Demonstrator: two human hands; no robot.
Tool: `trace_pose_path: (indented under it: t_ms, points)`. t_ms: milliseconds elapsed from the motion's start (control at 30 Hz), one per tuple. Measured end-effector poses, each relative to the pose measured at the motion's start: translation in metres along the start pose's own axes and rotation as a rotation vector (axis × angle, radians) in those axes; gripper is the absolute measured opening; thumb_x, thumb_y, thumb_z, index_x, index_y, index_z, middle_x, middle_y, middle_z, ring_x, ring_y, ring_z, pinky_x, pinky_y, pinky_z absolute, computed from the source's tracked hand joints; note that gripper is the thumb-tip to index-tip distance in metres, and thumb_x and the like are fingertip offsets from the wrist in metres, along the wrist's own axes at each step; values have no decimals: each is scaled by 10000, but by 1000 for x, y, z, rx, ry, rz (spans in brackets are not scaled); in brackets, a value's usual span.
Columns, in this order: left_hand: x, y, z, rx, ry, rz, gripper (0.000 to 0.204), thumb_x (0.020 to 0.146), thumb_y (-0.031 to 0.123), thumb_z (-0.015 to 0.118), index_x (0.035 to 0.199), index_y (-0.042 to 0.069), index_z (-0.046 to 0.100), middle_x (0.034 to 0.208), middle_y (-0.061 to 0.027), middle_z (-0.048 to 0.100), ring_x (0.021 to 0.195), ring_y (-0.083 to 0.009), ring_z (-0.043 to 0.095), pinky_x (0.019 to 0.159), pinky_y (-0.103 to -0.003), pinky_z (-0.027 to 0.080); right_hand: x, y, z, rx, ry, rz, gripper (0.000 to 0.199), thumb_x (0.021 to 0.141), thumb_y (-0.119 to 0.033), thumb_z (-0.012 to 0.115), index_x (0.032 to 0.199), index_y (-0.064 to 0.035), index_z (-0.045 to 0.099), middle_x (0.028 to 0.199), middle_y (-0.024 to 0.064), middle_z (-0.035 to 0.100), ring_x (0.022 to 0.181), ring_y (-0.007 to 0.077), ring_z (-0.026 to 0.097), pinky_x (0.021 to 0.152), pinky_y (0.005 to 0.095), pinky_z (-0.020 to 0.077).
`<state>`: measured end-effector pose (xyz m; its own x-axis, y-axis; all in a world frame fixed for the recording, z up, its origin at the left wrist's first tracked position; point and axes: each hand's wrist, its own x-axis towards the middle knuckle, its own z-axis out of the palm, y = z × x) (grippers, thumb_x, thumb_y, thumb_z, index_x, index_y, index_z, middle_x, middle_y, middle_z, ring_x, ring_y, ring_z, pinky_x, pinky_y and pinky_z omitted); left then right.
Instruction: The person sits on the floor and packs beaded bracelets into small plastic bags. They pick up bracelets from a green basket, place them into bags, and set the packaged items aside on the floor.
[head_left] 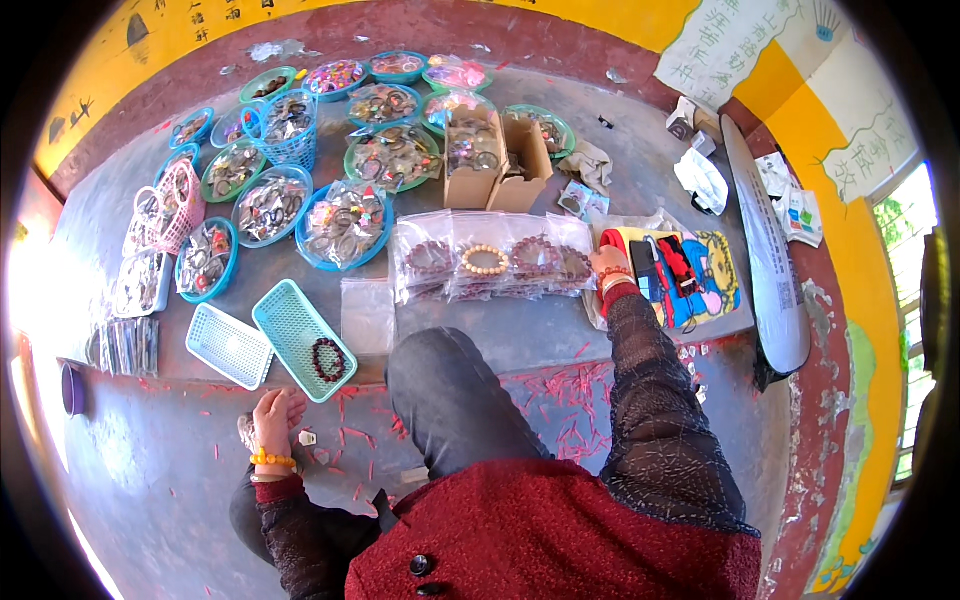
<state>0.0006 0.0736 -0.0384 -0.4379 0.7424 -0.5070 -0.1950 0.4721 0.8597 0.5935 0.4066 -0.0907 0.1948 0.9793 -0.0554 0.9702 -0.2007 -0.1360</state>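
Observation:
My left hand (277, 417), with an orange bead bracelet at the wrist, hangs in front of the platform's edge, fingers loosely stretched and nothing held. Nearest it are a white plastic basket (229, 345) and a mint-green basket (300, 335) with a dark bead bracelet (328, 359) inside. My right hand (611, 266) grips the left edge of a colourful folded towel (712, 283); its fingertips are partly hidden. Black and red items (682, 265) lie on the towel. Beside that hand, clear bags with bead bracelets (486, 260) lie in a stacked row.
Several round baskets of small packaged goods (345, 225) fill the platform's back left. Two cardboard boxes (525, 165) stand behind the bracelet bags. Flat clear bags (368, 313) lie near the front edge. A long silver board (765, 250) leans at the right wall. Red scraps (560, 410) litter the floor.

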Motion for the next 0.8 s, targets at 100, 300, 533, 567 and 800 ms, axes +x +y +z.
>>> trace_pose_path:
  t_ms: [100,300,533,567,800]
  points:
    - [-9,9,3,8,8,46,232,908,223,526,989,17,597,857,-71,664,732,-138,633,616,-223,471,-12,-7,-7,58,242,-22,319,837,-301,515,879,-9,638,885,244,633,890,399,610,807,471,478]
    - [-10,10,0,21,-8,99,249,907,211,528,992,-11,604,861,-78,666,744,-141,633,634,-225,469,-89,-95,-18,322,426,-391,185,842,-226,534,820,-67,625,810,165,626,787,378,600,661,463,470]
    - [-14,12,-10,-5,-24,150,240,911,206,519,996,-7,590,894,-115,678,799,-155,643,673,-224,468,-159,-234,77,429,-156,-990,232,828,-243,590,987,-75,603,927,128,616,860,318,598,743,408,476]
    - [-16,13,-12,-8,-21,154,238,912,204,518,994,-7,590,896,-116,679,801,-155,643,673,-225,468,-165,-254,93,381,-289,-1023,300,829,-260,591,1053,-61,575,977,131,610,902,309,591,788,418,469]
    - [-16,12,-27,-61,22,160,247,909,194,531,981,-28,610,859,-74,671,745,-112,606,651,-225,466,-216,-346,132,-77,-270,-1007,454,727,-267,702,1060,-4,539,1044,189,549,1026,325,534,868,398,461]
